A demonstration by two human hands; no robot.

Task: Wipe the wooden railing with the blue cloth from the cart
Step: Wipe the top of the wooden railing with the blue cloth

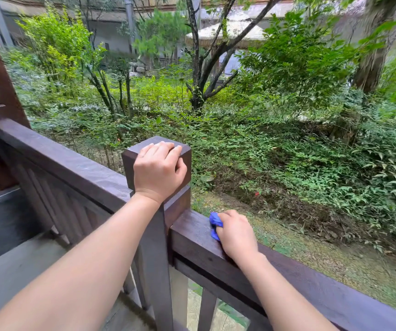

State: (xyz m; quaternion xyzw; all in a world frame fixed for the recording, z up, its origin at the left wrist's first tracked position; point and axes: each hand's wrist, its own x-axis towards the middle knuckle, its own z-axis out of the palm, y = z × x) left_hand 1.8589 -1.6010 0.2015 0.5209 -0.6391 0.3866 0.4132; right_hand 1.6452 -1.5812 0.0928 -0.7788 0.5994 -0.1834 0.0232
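Nearest the lens, two bare forearms [84,259], reaching out to the hands. Left hand [158,168] just at 9 o'clock of centre, fingers curled over the top of the post [130,163] and clamped there as a brace. Right hand [236,232] at 5 o'clock, wrapped round the cloth [215,223] and pressing it onto the top of the rail [311,290], just beside the post. Most of the wad hidden under the palm, so spread probably small.

Seemingly mid-wipe. Best to flatten the cloth for more contact, keep firm downward pressure and draw it along the grain, covering both top edges.

Post blocks travel at 10 o'clock. Far edge drops to the garden [287,151], so no overshooting. Long free run of rail toward 4 o'clock.
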